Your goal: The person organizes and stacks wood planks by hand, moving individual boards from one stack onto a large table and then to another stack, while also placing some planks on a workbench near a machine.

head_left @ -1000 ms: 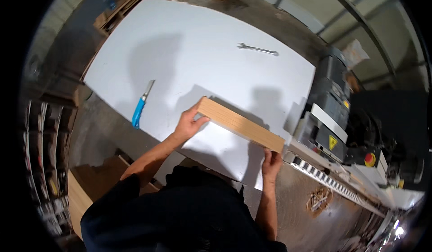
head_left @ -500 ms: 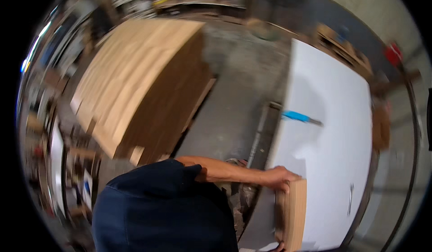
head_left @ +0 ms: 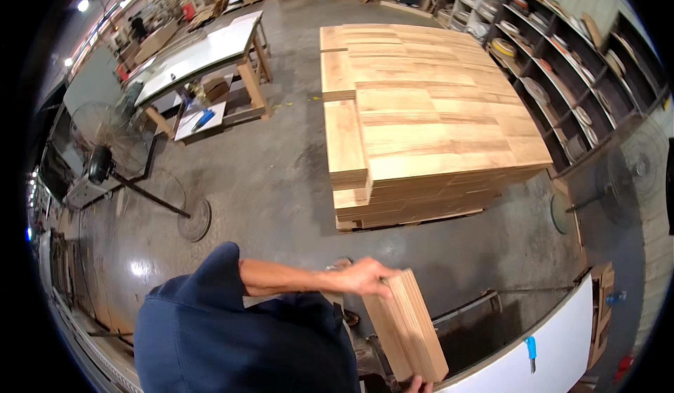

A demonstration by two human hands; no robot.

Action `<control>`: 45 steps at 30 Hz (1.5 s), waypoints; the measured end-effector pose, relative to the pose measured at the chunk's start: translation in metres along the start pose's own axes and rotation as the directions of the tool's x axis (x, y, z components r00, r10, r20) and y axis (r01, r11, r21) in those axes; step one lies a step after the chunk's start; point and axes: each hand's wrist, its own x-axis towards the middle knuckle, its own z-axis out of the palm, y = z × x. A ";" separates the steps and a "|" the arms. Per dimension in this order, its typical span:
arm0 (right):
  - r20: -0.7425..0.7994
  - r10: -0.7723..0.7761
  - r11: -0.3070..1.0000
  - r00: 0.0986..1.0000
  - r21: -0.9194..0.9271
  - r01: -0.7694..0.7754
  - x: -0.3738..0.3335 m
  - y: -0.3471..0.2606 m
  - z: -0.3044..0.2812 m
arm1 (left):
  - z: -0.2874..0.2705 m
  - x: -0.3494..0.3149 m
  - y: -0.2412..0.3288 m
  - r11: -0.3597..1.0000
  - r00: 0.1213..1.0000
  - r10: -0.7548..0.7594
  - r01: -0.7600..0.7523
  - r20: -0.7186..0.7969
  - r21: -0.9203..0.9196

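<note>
Grey floor spreads below me. My left hand, forearm reaching across, pinches the far end of the wooden block; my right hand, mostly cut off, meets its near end, grip unclear. Beside it, a white tabletop bears a blue-handled knife. Beyond, a broad wood stack blocks the way to shelves.

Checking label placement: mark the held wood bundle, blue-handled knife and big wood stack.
Held wood bundle [head_left: 408, 326]: head view, middle of its length.
Blue-handled knife [head_left: 531, 347]: head view, handle.
Big wood stack [head_left: 439, 109]: head view, top surface.
</note>
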 end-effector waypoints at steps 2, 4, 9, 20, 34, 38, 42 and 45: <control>0.076 -0.278 0.956 0.958 -0.070 0.283 0.006 -0.013 0.048 | -0.047 -0.017 -0.025 1.000 0.993 -0.019 0.016 -0.117 -0.022; 0.302 -0.122 0.971 0.945 0.232 0.051 0.012 -0.034 0.108 | -0.100 -0.033 -0.048 0.990 0.976 -0.143 0.140 -0.165 -0.027; 0.477 -0.112 0.902 0.872 0.417 -0.112 0.003 -0.048 0.259 | -0.238 -0.022 -0.107 0.907 0.887 -0.415 0.421 -0.200 -0.018; 0.442 0.117 0.853 0.889 0.414 -0.319 0.006 -0.103 0.475 | -0.412 0.113 -0.225 0.912 0.908 -0.399 0.407 -0.124 0.044; 0.334 0.395 0.791 0.856 0.350 -0.502 0.017 -0.112 0.518 | -0.428 0.177 -0.271 0.954 0.973 -0.153 0.191 -0.176 0.230; 0.327 0.364 0.755 0.872 0.444 -0.482 0.014 -0.124 0.520 | -0.421 0.158 -0.263 0.957 0.950 -0.200 0.242 -0.238 0.161; 0.317 0.312 0.744 0.896 0.504 -0.437 0.012 -0.116 0.517 | -0.413 0.151 -0.268 0.958 0.941 -0.270 0.284 -0.202 0.043; 0.316 0.364 0.729 0.876 0.489 -0.479 0.010 -0.118 0.510 | -0.410 0.149 -0.261 0.955 0.948 -0.258 0.280 -0.188 0.102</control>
